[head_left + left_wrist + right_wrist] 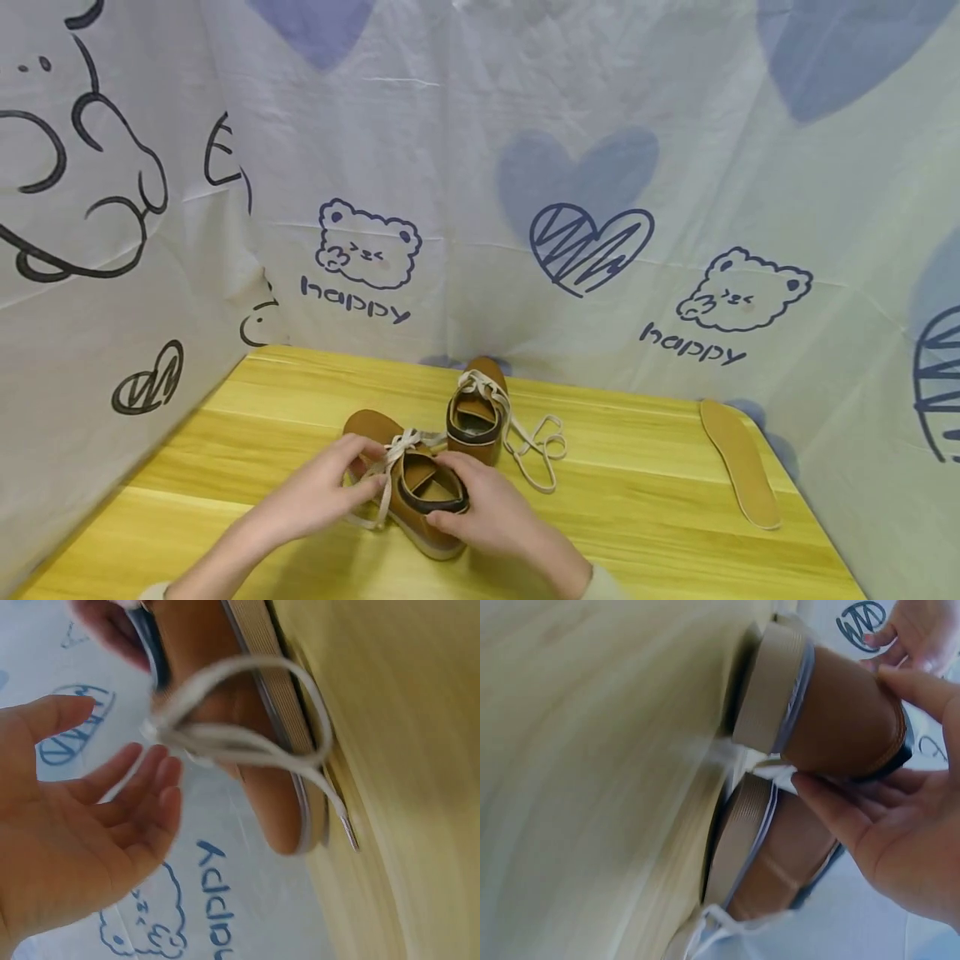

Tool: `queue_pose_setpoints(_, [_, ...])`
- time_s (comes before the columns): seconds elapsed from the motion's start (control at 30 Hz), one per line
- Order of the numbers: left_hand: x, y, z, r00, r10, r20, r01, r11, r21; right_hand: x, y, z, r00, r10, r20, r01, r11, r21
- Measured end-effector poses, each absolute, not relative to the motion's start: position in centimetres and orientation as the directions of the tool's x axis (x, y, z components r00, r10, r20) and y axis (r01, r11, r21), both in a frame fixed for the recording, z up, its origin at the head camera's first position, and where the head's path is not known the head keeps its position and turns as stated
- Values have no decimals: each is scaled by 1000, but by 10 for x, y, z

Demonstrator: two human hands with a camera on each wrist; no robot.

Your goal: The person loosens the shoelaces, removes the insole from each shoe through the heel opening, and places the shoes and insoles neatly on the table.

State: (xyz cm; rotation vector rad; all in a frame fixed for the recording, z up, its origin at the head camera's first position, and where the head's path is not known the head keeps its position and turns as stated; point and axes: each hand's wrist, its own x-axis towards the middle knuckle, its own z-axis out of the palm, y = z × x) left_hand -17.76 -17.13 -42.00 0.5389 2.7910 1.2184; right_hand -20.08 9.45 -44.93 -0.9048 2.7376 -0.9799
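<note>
A brown lace-up shoe [426, 533] with a dark collar stands on the wooden surface, toe pointing away to the left. Around its heel end, my right hand [498, 510] grips it, thumb on one side and fingers on the other, as the right wrist view also shows. My left hand [330, 487] hovers beside the tied white laces [225, 742]. Its fingers are loosely bent and apart from the lace in the left wrist view, with nothing held. A matching second shoe [480, 452] stands just behind, to the right, its laces trailing over the surface.
A tan insole [742, 467] lies near the right edge of the yellow wood-grain table [637, 517]. White cloth [465, 150] printed with hearts and bears hangs behind and along both sides. The second shoe's loose lace [543, 450] loops out to its right.
</note>
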Motion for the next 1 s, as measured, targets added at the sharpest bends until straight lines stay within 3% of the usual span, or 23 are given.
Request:
queue_pose_setpoints(0.23, [-195,-177,-429,-875,428,225,464,611,641,-204,128,-444,-773,-634,18,-479,565,-672])
queue_pose_setpoints(0.4, [-207,-171,-438,-804,559,204,557,587,587,-204,152,-443,-740,-673,18,-500,532,-683])
queue_pose_setpoints(0.7, [-217,-140,-445,-760,640,115,585,595,552,-200,191,-446,-711,-703,29,-498,474,-726])
queue_pose_setpoints(1.0, [-215,-100,-448,-739,665,109,598,574,560,-193,228,-435,-688,-726,-17,-481,473,-738])
